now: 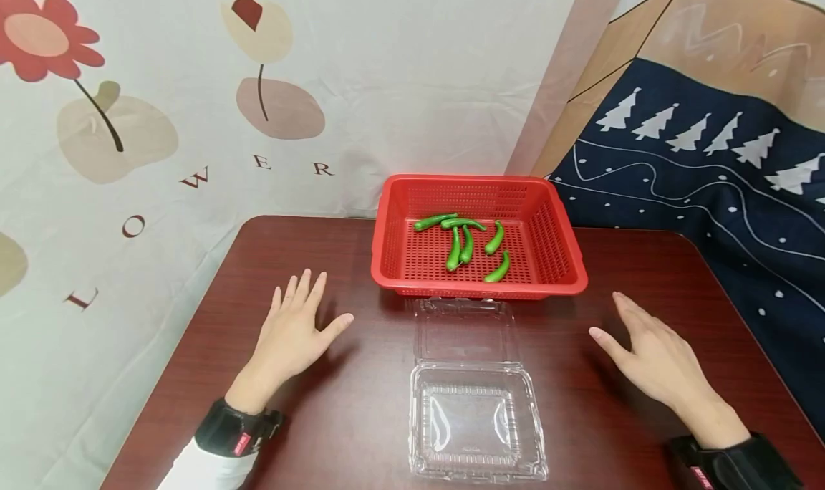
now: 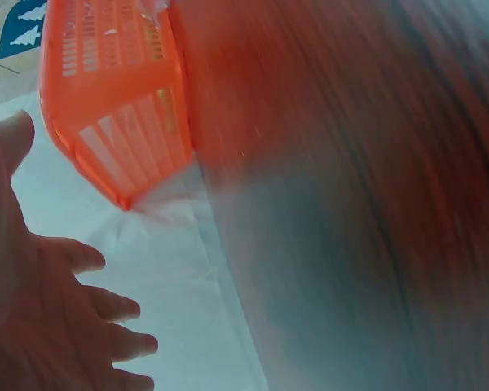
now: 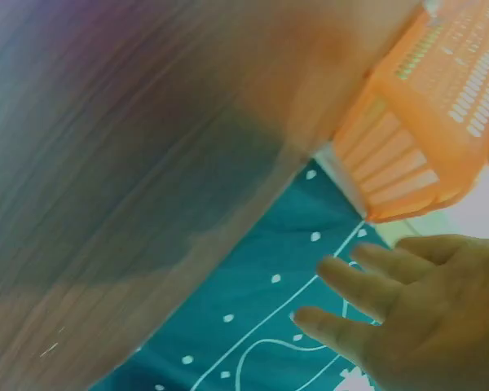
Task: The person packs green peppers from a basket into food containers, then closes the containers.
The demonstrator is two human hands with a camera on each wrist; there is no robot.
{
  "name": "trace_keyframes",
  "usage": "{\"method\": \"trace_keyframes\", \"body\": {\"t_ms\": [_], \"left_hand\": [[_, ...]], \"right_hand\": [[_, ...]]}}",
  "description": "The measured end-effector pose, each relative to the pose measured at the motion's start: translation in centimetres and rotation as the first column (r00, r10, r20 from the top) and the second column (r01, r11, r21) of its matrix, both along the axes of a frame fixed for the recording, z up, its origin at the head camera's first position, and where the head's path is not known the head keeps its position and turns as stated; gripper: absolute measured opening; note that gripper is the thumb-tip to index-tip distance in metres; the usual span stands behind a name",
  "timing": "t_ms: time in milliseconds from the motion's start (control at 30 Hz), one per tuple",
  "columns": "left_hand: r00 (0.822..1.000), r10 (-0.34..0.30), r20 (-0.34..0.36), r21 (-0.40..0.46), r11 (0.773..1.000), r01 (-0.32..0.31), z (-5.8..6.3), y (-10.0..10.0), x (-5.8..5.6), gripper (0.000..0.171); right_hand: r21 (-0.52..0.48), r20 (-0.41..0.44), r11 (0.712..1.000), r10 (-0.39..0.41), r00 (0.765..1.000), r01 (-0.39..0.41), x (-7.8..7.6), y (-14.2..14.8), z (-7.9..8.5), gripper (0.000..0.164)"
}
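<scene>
My left hand (image 1: 288, 338) hovers over the left part of the table, fingers spread and holding nothing. Over the right part is my right hand (image 1: 660, 354), its fingers extended and likewise holding nothing. Between them lies a clear plastic clamshell box (image 1: 477, 425), its lid (image 1: 465, 332) folded back toward the basket. Behind it stands a red plastic basket (image 1: 480, 287) with several green chili peppers (image 1: 494, 238) on its floor. In the left wrist view the basket (image 2: 122, 106) shows beyond the fingers (image 2: 118, 303); the right wrist view has the basket (image 3: 391, 147) too.
The dark red-brown table (image 1: 348, 433) has rounded far corners. A pale curtain with flower prints (image 1: 387, 82) hangs behind and to the left. At the right hangs dark blue cloth with white trees (image 1: 709, 167). The basket's back edge is close to the curtain.
</scene>
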State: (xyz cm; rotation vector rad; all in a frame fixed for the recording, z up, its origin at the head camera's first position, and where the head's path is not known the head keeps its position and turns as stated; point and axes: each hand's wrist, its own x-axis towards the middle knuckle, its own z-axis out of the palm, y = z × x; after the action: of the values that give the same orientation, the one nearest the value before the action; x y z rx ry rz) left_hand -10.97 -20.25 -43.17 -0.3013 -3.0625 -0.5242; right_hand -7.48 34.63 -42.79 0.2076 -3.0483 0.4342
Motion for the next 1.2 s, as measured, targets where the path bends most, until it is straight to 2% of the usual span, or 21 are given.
{"method": "trace_keyframes", "body": {"t_ms": [200,500,700,967,1200], "left_hand": [[1.000,-0.013,-0.010,0.016,1.000,0.013,0.0,1.6,0.6,0.099],[1.000,-0.023,-0.003,0.069,0.997,0.024,0.5,3.9,0.9,0.095],[1.000,-0.019,0.014,0.147,0.989,0.016,0.7,5.2,1.0,0.087],[0.998,-0.014,0.065,0.268,0.964,-0.004,0.5,7.4,1.3,0.071],[0.991,-0.063,0.122,0.370,0.929,0.013,0.0,9.2,1.6,0.057]], "right_hand": [[-0.008,0.027,1.000,-0.019,0.999,0.020,0.2,-2.2,0.3,0.072],[-0.054,-0.008,0.997,0.058,0.998,-0.058,-0.3,-5.4,0.4,0.040],[-0.111,-0.006,0.990,0.084,0.996,-0.085,-0.7,-7.1,0.6,0.034],[-0.145,-0.003,0.984,0.107,0.994,-0.106,-1.2,-8.6,0.6,0.025],[-0.162,0.067,0.980,0.129,0.989,-0.117,-1.5,-9.1,0.4,0.020]]}}
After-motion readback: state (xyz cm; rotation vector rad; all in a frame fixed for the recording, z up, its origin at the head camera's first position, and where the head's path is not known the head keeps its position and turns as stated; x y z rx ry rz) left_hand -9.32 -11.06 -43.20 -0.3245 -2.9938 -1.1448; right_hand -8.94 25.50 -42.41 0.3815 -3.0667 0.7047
